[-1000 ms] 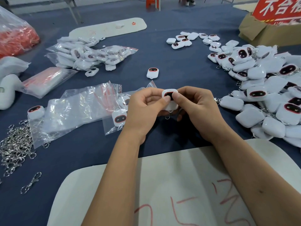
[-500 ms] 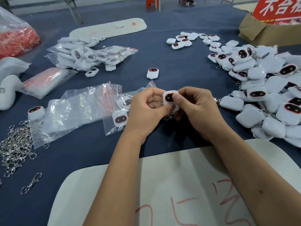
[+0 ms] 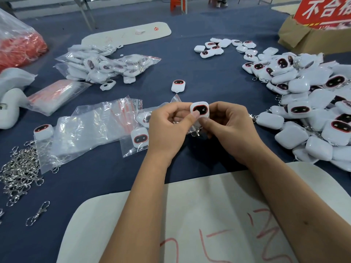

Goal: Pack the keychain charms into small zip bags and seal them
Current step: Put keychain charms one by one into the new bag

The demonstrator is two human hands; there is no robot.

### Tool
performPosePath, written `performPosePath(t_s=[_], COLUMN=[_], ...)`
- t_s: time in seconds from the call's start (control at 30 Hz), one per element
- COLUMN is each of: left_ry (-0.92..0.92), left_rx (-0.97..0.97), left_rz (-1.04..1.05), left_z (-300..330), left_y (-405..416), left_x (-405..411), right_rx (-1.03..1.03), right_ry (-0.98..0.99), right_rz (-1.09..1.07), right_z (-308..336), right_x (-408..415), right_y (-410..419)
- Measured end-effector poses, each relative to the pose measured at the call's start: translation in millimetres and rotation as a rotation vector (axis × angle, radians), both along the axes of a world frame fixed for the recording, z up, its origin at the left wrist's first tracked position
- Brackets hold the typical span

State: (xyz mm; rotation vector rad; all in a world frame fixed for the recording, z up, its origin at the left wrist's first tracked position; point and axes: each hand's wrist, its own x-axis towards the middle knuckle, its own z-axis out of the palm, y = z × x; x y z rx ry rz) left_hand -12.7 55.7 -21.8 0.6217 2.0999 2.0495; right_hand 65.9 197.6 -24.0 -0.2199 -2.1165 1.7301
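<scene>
One charm in hand, most of the heap unbagged

My left hand (image 3: 167, 128) and right hand (image 3: 229, 128) pinch one white charm (image 3: 199, 109) above the blue cloth (image 3: 199, 73); left of it lie bagged charms (image 3: 106, 66) and empty zip bags (image 3: 91, 128), right of it the loose heap (image 3: 311, 111).

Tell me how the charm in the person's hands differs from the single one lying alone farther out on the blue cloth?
The held charm is off the cloth, pinched between the left hand and right hand; the lone charm lies flat on the blue cloth, untouched. A metal clasp hangs below the held charm; none shows on the lone charm. Both are white with a dark, red-rimmed face turned up.
</scene>
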Motion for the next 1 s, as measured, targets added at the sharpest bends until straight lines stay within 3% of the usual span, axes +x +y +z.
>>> performPosePath(t_s=[0.3, 0.57, 0.8, 0.93, 1.0], left_ry=[0.038, -0.146, 0.128, 0.188, 0.201], left_rx=[-0.070, -0.143, -0.491, -0.558, -0.577], left_rz=[0.048, 0.268, 0.392, 0.377, 0.375], left_z=[1.4, 4.6, 6.0, 8.3, 8.9], left_y=[1.5, -0.7, -0.8, -1.8, -2.7], left_x=[1.0, -1.8, -1.1, 0.9, -0.4], right_rx=[-0.015, -0.007, 0.079, -0.135, -0.138], right_ry=[-0.003, 0.025, 0.009, 0.034, 0.019], right_rz=[-0.006, -0.142, -0.218, -0.227, -0.231], right_z=[-0.3, -0.6, -2.5, -1.1, -0.9], right_x=[-2.2, -3.6, -7.5, -7.8, -7.3], right_y=[0.9, -0.5, -1.2, -4.2, -3.2])
